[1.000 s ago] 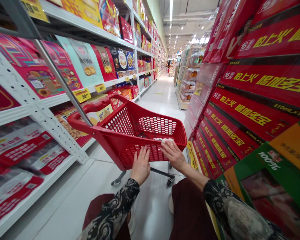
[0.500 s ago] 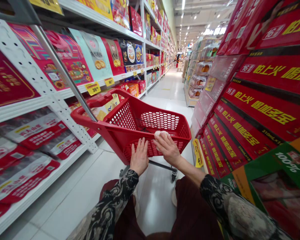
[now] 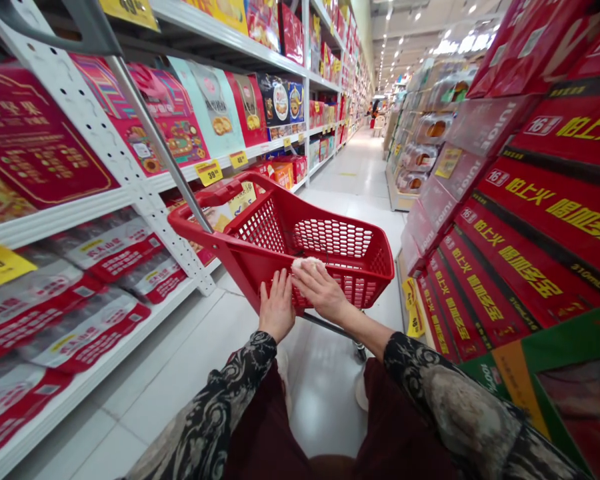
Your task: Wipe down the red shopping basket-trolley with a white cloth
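A red plastic shopping cart basket [image 3: 237, 261] with perforated walls stands in front of my knees. My left hand [image 3: 278, 309] lies flat against its near side, fingers stretched upward and slightly spread, holding nothing. Beside it, my right hand [image 3: 322, 292] presses a folded white cloth [image 3: 316, 262] against the near side just below the rim. Only the cloth's upper edge shows above the fingers; the rest is hidden under them. The two hands are close together, the right one slightly higher.
Shelves [image 3: 175, 300] of boxed goods and bottle packs line the left. Stacked red drink cartons [image 3: 525, 240] rise close on the right. A metal pole [image 3: 155, 143] with a grey grip slants up from the cart. A tiled aisle [image 3: 353, 175] runs ahead.
My right hand has slid left along the cart's side with the cloth, closer to my left hand. The left hand stays against the side. The view has turned a little left.
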Available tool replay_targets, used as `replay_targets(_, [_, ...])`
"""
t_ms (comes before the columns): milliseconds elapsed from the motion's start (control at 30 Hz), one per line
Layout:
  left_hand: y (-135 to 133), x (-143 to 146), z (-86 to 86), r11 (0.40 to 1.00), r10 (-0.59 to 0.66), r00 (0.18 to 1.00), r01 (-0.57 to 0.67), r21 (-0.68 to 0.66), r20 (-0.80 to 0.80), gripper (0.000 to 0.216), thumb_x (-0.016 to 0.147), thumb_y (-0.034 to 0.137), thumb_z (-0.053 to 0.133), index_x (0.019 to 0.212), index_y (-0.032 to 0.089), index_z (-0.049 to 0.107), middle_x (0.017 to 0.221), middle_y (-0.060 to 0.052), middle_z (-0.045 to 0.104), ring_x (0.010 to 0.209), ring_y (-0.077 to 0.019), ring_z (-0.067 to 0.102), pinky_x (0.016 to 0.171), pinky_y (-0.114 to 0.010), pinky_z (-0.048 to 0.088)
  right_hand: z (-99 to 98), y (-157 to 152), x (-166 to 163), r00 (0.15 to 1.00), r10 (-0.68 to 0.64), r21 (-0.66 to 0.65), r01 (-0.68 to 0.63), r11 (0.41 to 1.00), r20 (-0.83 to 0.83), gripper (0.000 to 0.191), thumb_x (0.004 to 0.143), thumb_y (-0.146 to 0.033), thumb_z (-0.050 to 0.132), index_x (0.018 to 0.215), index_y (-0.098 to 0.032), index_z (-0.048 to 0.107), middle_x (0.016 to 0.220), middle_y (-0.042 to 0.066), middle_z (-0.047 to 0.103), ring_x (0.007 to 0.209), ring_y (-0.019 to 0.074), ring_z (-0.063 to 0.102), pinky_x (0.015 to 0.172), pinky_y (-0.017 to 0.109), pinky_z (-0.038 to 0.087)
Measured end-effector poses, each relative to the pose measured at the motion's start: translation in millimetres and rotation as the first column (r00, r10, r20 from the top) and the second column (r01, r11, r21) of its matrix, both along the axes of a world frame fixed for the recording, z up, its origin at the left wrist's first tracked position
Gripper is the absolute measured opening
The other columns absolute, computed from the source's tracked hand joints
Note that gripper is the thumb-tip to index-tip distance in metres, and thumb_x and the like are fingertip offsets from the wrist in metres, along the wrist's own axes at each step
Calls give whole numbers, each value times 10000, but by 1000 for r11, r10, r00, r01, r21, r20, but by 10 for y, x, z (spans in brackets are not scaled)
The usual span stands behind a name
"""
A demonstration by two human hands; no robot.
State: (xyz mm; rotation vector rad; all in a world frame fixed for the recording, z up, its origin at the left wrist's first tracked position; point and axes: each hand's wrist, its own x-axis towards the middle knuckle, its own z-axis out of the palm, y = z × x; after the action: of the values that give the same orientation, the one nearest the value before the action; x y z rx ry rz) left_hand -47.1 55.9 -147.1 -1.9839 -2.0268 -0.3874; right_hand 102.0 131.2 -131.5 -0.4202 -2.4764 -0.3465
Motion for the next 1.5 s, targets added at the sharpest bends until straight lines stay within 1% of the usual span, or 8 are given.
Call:
replay_targets(100, [26,-9,22,1000,25,1000,-25,13,6,650,739,172,417,1368,57,305,1471,-149,243,1373,-273,183,1089,-548,156,87,75,-190,1000,-24,-5,24,1000,-3,384,911,-137,359,1275,-151,482,1393,91,408,1355,239,227,1093,505,249])
replay_targets(367, [-108,-202,-69,998,64,998,-64,7,14,670,711,137,427,1368,75,308,1469,-163,243,1368,-274,200,1075,-552,187,-355,24,-119,994,68,-1,-69,998,82,396,864,-117,428,1253,-135,501,1354,115,457,1315,234,322,1060,476,317])
replay_targets(667, [5,-431,199,985,145,986,-152,84,82,666,739,181,434,1370,45,271,1472,-198,213,1375,-294,163,1074,-574,164,258,53,-603,998,-12,37,14,999,-55,383,914,-138,349,1277,-139,473,1405,91,391,1361,252,200,1096,508,244])
replay_targets(933, [-181,-548,-14,977,208,972,-212,21,111,655,737,162,426,1365,46,283,1464,-201,235,1363,-302,200,1056,-589,194,-369,60,-469,988,119,24,-122,992,103,334,886,-139,432,1201,-112,538,1335,108,481,1310,257,326,1051,468,345])
replay_targets(1000, [-203,-586,-10,973,222,967,-227,29,127,655,744,168,428,1368,44,272,1460,-211,237,1360,-307,208,1053,-588,200,-298,48,-507,987,140,52,-144,988,81,330,892,-147,425,1200,-112,537,1332,106,485,1310,260,325,1047,469,347])
replay_targets(1233, [-135,-669,135,966,239,957,-251,59,166,683,765,180,418,1397,56,190,1469,-200,225,1374,-297,162,1044,-605,205,441,66,-1114,987,129,126,-117,985,-95,342,929,-170,354,1234,-127,503,1384,88,424,1337,247,265,1088,480,278])
replay_targets(1367, [-145,-687,153,965,231,961,-246,90,153,674,766,178,418,1393,55,203,1466,-202,231,1372,-297,172,1053,-594,195,333,105,-1221,992,108,142,-98,985,-60,325,929,-168,348,1185,-117,541,1342,75,476,1301,253,334,1076,454,313])
replay_targets(1500, [-167,-702,159,970,203,973,-214,114,107,651,768,180,421,1378,44,240,1465,-213,226,1366,-306,191,1055,-595,180,101,86,-988,994,108,161,-106,981,-2,310,923,-172,361,1145,-116,571,1305,73,514,1271,251,379,1061,437,340])
